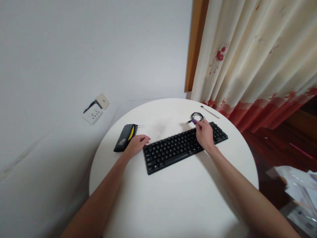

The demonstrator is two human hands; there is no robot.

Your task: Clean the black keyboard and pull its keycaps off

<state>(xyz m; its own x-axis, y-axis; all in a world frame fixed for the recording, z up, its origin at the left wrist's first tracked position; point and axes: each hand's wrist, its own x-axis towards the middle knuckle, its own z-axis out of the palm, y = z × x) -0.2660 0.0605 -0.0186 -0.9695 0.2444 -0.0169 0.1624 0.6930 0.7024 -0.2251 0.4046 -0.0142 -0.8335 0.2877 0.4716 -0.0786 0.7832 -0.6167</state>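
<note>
A black keyboard (pixel 170 148) lies slantwise on the white round table (pixel 178 205). My left hand (pixel 137 144) rests by the keyboard's upper left corner, its fingers loosely extended and nothing seen in them. Above the right half of the keys, my right hand (pixel 205 133) pinches a small purple object (pixel 194 121) whose kind I cannot make out. Just beyond that hand is a coiled black cable (pixel 197 114), with a plug-like end (pixel 189 122) close to the purple piece. My right palm hides some keys.
A dark pouch (pixel 123 137) with a yellow strip lies left of my left hand. Behind the cable is a toothbrush-like stick (pixel 210 112). The wall with a socket (pixel 92 114) borders the left; a curtain (pixel 237 66) hangs right. Plastic bags (pixel 297 188) sit lower right.
</note>
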